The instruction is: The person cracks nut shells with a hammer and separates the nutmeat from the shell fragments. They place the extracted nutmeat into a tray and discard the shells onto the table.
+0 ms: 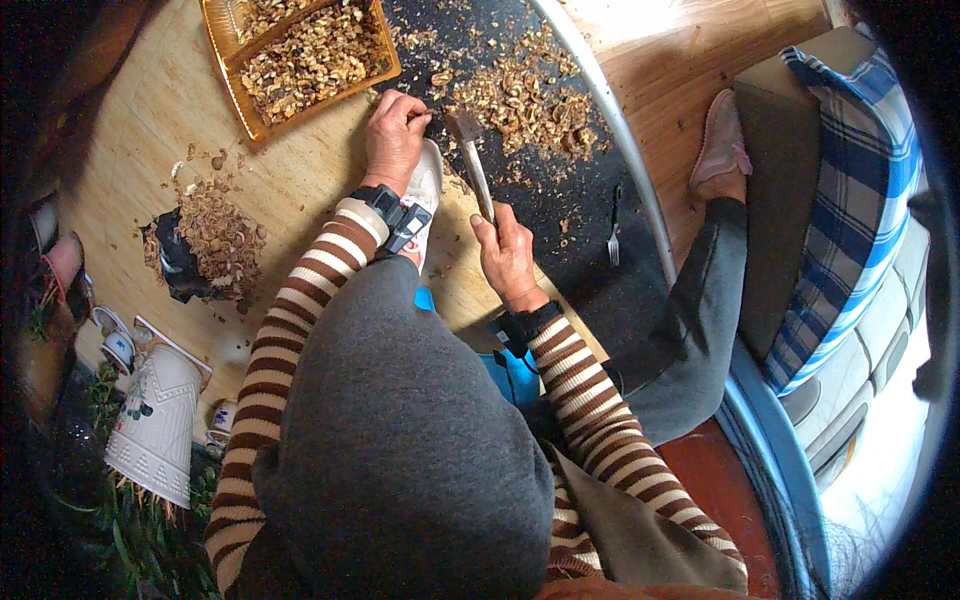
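Note:
My right hand (508, 253) grips the handle of a hammer (474, 161), its head near the fingers of my left hand. My left hand (396, 135) pinches a small brown piece, perhaps walnut, between thumb and fingertips; its exact kind cannot be told. A gold plastic tray (255, 133) with compartments holds walnut kernels (307, 67) just above my left hand. Cracked walnut shells (525, 101) lie scattered on a black surface (592, 277) beyond the hammer. Another heap of shells (217, 240) lies on the tan surface at the left, partly over a dark plastic bag (178, 259).
A fork (614, 232) lies on the black surface, inside its curved metal rim (637, 157). My shoe (426, 180) is beside my left wrist. A white flowerpot (159, 424) and small cups (116, 341) stand at the left. A sofa with a blue checked cover (832, 217) is at the right.

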### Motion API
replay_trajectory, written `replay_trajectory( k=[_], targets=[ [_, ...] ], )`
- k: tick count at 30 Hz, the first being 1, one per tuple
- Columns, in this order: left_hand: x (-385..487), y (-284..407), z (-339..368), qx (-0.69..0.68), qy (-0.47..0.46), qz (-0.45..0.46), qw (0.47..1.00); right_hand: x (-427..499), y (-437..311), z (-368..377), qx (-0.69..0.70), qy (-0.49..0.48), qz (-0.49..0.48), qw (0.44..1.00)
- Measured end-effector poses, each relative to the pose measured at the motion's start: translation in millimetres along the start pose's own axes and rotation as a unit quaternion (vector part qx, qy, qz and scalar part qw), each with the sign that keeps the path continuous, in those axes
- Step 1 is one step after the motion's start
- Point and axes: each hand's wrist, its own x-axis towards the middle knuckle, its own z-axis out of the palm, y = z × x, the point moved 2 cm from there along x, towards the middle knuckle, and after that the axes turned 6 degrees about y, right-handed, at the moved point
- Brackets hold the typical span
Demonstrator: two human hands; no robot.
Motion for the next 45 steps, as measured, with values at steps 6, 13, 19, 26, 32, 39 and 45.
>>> replay_trajectory(
  k=[6, 13, 19, 26, 32, 39, 45],
  targets=[
    [1, -4, 2, -0.006, 0.019, 0.04, 0.999, 9, -5, 6, 0.016, -0.009, -0.002, 1.0],
    [1, 1, 2, 0.021, 0.021, 0.054, 0.998, 18, -4, 12, 0.001, 0.0, -0.022, 1.0],
    [3, 5, 1, 0.022, 0.022, 0.07, 0.997, 19, -5, 9, -0.002, -0.002, -0.012, 1.0],
    [3, 2, 3, 0.047, 0.006, 0.06, 0.997, 17, -5, 7, -0.022, -0.011, -0.021, 0.999],
    [3, 6, 2, 0.05, 0.013, 0.059, 0.997, 19, -2, 9, -0.028, -0.013, -0.04, 0.999],
    [5, 5, 1, 0.067, 0.017, 0.058, 0.996, 21, -3, 7, -0.04, -0.019, -0.037, 0.998],
    [6, 1, 3, 0.067, 0.018, 0.05, 0.996, 21, -2, 7, -0.042, -0.005, -0.051, 0.998]
  ],
)
